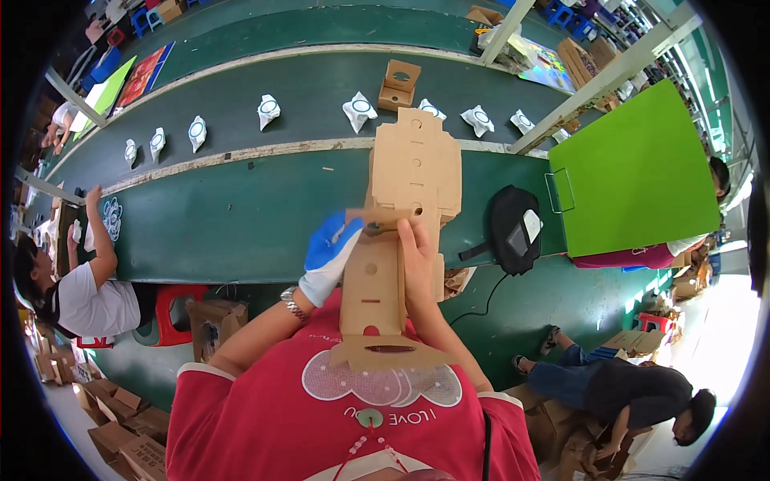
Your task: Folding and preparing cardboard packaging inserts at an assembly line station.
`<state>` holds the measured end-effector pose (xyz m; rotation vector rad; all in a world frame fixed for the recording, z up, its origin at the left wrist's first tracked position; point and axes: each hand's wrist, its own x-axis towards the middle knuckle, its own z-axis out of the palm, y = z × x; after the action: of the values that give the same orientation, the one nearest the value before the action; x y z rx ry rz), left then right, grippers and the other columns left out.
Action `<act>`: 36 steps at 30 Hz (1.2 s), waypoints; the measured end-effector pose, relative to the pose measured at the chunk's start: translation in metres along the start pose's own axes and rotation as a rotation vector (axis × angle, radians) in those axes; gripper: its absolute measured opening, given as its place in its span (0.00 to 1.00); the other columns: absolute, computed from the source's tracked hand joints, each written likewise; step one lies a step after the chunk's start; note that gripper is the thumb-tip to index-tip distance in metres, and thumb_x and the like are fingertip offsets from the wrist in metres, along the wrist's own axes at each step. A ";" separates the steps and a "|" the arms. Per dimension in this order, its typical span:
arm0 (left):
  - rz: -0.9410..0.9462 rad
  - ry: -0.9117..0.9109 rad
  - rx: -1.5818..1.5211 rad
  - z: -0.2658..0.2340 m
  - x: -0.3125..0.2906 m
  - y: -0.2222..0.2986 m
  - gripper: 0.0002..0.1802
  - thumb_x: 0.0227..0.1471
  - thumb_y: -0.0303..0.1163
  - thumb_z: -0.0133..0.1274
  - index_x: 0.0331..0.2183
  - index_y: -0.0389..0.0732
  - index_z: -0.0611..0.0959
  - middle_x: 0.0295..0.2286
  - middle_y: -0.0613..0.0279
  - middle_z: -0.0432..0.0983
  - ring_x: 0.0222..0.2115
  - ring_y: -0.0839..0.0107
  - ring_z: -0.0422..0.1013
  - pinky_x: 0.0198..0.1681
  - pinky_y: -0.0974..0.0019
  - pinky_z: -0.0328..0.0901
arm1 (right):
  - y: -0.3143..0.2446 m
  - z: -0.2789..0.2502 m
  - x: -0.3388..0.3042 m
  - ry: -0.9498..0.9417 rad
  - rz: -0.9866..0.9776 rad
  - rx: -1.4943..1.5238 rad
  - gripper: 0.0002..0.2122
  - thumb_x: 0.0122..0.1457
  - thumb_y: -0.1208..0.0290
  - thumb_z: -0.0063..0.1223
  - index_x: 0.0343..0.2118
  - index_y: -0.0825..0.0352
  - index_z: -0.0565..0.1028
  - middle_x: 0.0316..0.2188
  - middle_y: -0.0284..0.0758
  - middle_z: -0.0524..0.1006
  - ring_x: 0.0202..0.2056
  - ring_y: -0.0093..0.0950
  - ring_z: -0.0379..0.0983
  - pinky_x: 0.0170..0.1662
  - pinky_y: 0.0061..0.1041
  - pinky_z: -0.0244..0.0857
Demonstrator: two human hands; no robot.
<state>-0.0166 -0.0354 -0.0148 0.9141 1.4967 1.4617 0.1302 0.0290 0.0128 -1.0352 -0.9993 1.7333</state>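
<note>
Red T-shirt [265,401] fabric is seen nearest the camera. Just above it, a partly folded cardboard carton [370,297] is held at its far end by both hands: the blue-and-white gloved left hand [330,250] at the left, the bare right hand [415,255] along the right wall. Its long axis is directed away from the chest; its slotted flap is pointed toward the wearer. Beyond, smooth, flat carton blanks [417,164] are stacked on the green bench [200,216].
</note>
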 end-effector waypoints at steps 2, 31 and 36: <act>0.226 0.032 0.218 -0.019 -0.004 -0.048 0.14 0.62 0.32 0.51 0.46 0.34 0.76 0.39 0.59 0.78 0.41 0.70 0.75 0.46 0.70 0.68 | 0.016 -0.024 -0.002 -0.104 -0.040 -0.050 0.18 0.69 0.57 0.42 0.41 0.70 0.74 0.36 0.30 0.76 0.38 0.18 0.71 0.40 0.17 0.64; -0.041 -0.452 0.045 -0.036 0.088 0.110 0.29 0.56 0.57 0.51 0.51 0.47 0.79 0.48 0.63 0.73 0.44 0.63 0.73 0.51 0.56 0.64 | -0.079 -0.072 0.082 -0.085 0.024 -0.684 0.12 0.51 0.69 0.55 0.21 0.75 0.74 0.17 0.30 0.72 0.20 0.19 0.68 0.22 0.26 0.63; 0.766 -0.406 1.033 -0.016 0.031 0.046 0.38 0.52 0.54 0.58 0.58 0.44 0.69 0.56 0.59 0.66 0.59 0.60 0.60 0.63 0.55 0.53 | -0.040 -0.034 0.053 -0.055 0.036 -0.727 0.11 0.52 0.68 0.56 0.23 0.73 0.75 0.17 0.30 0.71 0.21 0.18 0.65 0.22 0.22 0.59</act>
<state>-0.0456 -0.0111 0.0283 2.4396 1.6286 0.7547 0.1568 0.0977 0.0260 -1.4540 -1.7200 1.4444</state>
